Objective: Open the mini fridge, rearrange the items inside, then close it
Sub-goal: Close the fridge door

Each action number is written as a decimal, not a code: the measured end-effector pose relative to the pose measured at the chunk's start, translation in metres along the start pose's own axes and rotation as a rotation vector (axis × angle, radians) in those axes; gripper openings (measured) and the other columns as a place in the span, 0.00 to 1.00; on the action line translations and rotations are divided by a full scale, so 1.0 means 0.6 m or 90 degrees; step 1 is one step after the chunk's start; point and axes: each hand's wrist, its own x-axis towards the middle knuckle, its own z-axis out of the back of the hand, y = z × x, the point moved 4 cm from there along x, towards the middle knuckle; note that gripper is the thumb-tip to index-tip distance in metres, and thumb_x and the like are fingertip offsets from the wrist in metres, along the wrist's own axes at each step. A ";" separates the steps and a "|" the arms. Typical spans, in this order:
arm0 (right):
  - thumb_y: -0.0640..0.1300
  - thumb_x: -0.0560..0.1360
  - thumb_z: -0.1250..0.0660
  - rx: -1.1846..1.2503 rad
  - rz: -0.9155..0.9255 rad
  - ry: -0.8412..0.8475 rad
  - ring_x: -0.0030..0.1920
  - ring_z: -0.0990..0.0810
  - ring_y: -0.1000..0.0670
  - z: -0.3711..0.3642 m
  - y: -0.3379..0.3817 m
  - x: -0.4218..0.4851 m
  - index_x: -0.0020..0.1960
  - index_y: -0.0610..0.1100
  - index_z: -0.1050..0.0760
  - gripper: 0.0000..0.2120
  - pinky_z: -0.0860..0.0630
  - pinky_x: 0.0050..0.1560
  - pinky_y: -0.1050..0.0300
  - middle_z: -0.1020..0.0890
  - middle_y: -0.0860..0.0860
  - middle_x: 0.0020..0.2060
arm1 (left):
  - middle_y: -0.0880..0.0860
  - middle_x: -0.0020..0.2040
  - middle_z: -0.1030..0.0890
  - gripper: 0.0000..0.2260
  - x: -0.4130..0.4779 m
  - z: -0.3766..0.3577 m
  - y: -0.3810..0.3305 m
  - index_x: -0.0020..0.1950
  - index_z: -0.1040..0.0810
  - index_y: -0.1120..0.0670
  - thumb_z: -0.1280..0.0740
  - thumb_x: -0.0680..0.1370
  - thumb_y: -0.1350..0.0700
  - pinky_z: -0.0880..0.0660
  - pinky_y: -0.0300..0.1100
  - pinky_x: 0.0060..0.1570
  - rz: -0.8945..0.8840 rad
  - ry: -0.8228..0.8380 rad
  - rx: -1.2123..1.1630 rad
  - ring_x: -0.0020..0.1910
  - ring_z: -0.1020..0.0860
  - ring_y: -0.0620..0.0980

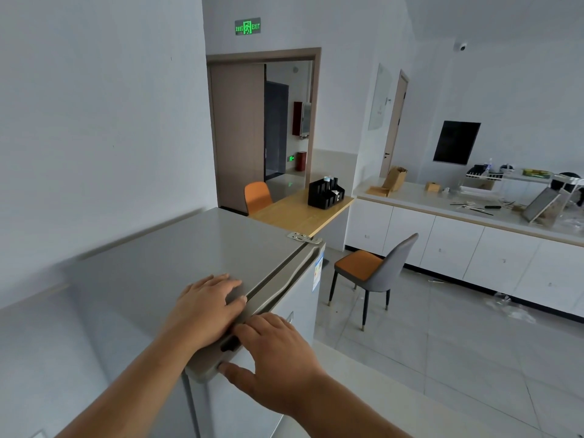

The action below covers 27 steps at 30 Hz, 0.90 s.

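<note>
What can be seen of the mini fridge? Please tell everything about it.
The mini fridge is grey, metal-looking, standing upright by the white wall. A metal hinge sits at its far top corner, a label on the door. The door looks closed. The left hand rests flat on top; the right hand grips the door's upper edge.

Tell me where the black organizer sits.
Head view, centre right: the organizer stands on the far end of the wooden table, right of the orange chair by the doorway.
</note>
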 end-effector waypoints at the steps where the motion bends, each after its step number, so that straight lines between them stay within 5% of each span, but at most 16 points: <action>1: 0.69 0.80 0.42 0.001 0.001 -0.002 0.60 0.26 0.50 0.000 0.000 0.000 0.61 0.52 0.25 0.23 0.29 0.69 0.51 0.20 0.54 0.57 | 0.46 0.82 0.33 0.26 0.000 0.001 -0.001 0.79 0.32 0.41 0.42 0.82 0.36 0.41 0.52 0.79 0.000 -0.001 0.000 0.81 0.38 0.49; 27: 0.69 0.81 0.43 0.010 -0.003 0.001 0.62 0.26 0.51 0.005 -0.010 0.002 0.65 0.53 0.25 0.24 0.27 0.67 0.50 0.21 0.54 0.60 | 0.47 0.80 0.30 0.25 -0.007 0.011 -0.017 0.79 0.31 0.42 0.41 0.82 0.37 0.37 0.54 0.78 -0.006 0.001 0.015 0.79 0.34 0.51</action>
